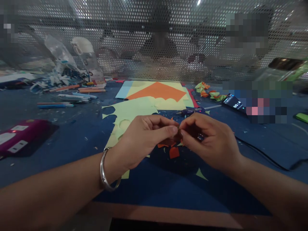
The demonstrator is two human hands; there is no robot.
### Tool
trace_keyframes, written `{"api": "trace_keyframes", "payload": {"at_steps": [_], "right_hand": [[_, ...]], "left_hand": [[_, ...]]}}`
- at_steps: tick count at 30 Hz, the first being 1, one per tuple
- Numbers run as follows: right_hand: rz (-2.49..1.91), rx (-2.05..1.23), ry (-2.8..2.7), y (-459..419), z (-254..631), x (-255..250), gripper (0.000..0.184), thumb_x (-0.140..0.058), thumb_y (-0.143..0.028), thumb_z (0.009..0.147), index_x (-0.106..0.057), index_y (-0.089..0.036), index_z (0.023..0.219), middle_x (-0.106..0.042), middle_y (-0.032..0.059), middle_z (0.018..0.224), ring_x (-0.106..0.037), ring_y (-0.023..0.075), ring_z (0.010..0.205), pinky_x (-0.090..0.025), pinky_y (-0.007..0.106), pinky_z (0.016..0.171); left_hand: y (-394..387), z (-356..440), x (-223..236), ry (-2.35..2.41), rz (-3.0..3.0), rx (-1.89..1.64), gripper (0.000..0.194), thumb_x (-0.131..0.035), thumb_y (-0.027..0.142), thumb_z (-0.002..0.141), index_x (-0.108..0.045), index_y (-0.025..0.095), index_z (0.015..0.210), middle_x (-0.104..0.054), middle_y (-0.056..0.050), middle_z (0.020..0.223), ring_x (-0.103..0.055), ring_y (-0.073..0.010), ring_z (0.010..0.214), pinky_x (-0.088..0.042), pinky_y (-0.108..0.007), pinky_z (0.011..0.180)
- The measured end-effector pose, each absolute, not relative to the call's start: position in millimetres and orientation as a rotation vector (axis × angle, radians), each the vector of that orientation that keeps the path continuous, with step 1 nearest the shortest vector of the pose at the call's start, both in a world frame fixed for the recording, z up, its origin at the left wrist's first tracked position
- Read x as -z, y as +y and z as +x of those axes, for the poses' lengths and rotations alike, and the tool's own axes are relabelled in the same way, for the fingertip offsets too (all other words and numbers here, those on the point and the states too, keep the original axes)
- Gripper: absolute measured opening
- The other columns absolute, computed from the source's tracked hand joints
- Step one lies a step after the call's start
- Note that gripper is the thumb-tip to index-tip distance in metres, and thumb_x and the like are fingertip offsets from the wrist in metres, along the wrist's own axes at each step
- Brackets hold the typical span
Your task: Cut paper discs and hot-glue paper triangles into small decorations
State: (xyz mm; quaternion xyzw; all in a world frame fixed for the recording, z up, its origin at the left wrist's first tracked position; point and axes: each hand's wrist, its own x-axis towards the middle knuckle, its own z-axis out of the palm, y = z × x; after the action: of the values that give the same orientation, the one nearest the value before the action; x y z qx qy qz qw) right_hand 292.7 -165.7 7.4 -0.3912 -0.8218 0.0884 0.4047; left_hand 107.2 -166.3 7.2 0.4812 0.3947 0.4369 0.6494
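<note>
Over the blue table, my left hand [144,136] and my right hand [214,141] meet fingertip to fingertip. Both pinch at the same spot, and whatever sits between the fingers is too small and covered to name. Beneath them lie cut orange paper scraps [174,152]. A pale green sheet [134,110] with rounded cut-outs spreads out behind and partly under my left hand. Just beyond my right hand is a dark glue gun [192,111]. A pointed green paper scrap [201,174] rests nearer to me.
Stacked coloured sheets with an orange one [156,91] lie at the back. At left are a purple power strip [26,133], rolled paper sticks [91,90] and a clear bottle [89,59]. A phone [233,104] and black cable [262,154] lie right. A perforated metal screen [134,41] stands behind.
</note>
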Motion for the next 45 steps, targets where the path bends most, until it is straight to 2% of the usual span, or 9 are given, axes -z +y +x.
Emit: {"api": "trace_keyframes", "payload": {"at_steps": [6, 13, 28, 36, 42, 45], "right_hand": [[-1.0, -0.286, -2.035, -164.3, 293.1, -5.8, 0.008, -0.065, -0.013, 0.081, -0.061, -0.018, 0.076, -0.058, -0.0038, 0.064, -0.05, 0.0062, 0.05, -0.041, 0.019, 0.047], [-1.026, -0.324, -2.023, -163.1, 291.2, -4.9, 0.007, -0.064, -0.013, 0.082, -0.062, -0.018, 0.077, -0.059, -0.0035, 0.065, -0.051, 0.0061, 0.05, -0.041, 0.019, 0.047], [-1.036, -0.301, -2.034, -161.9, 292.2, -3.8, 0.008, -0.064, -0.013, 0.082, -0.062, -0.018, 0.076, -0.06, -0.0034, 0.064, -0.051, 0.0061, 0.05, -0.041, 0.018, 0.047], [-1.039, -0.246, -2.044, -163.0, 292.4, -5.0, 0.009, -0.064, -0.013, 0.081, -0.061, -0.019, 0.075, -0.06, -0.0035, 0.064, -0.051, 0.0067, 0.05, -0.041, 0.019, 0.047], [-1.008, -0.226, -2.062, -163.5, 291.9, -5.9, 0.01, -0.063, -0.011, 0.081, -0.062, -0.019, 0.075, -0.06, -0.0037, 0.064, -0.051, 0.0063, 0.05, -0.04, 0.019, 0.048], [-0.992, -0.227, -2.08, -163.7, 293.0, -5.1, 0.01, -0.062, -0.011, 0.082, -0.061, -0.019, 0.076, -0.059, -0.0034, 0.065, -0.051, 0.0067, 0.051, -0.039, 0.02, 0.048]], "left_hand": [[-167.4, 107.4, -6.8, 0.904, 1.197, -1.023, 0.029, -0.089, 0.022, 0.065, -0.077, 0.014, 0.091, -0.077, -0.004, 0.083, -0.07, -0.0132, 0.075, -0.055, -0.023, 0.074], [-166.2, 106.7, -6.0, 0.944, 1.294, -1.042, 0.024, -0.086, 0.023, 0.069, -0.078, 0.016, 0.09, -0.078, -0.005, 0.084, -0.073, -0.017, 0.079, -0.058, -0.026, 0.074], [-164.8, 106.0, -5.3, 0.931, 1.169, -0.992, 0.024, -0.088, 0.023, 0.066, -0.079, 0.013, 0.086, -0.074, -0.004, 0.076, -0.066, -0.0118, 0.069, -0.054, -0.022, 0.069], [-164.8, 105.9, -2.6, 0.917, 1.167, -1.005, 0.024, -0.089, 0.024, 0.066, -0.079, 0.015, 0.086, -0.074, -0.004, 0.076, -0.066, -0.0128, 0.069, -0.054, -0.025, 0.071], [-163.3, 107.3, -6.6, 0.895, 1.05, -0.976, 0.019, -0.085, 0.029, 0.072, -0.075, 0.013, 0.075, -0.071, -0.003, 0.07, -0.068, -0.0136, 0.067, -0.056, -0.027, 0.07], [-161.3, 107.1, -7.4, 0.891, 0.986, -0.962, 0.017, -0.081, 0.026, 0.076, -0.071, 0.012, 0.073, -0.07, -0.002, 0.072, -0.068, -0.0132, 0.065, -0.057, -0.029, 0.072]]}}
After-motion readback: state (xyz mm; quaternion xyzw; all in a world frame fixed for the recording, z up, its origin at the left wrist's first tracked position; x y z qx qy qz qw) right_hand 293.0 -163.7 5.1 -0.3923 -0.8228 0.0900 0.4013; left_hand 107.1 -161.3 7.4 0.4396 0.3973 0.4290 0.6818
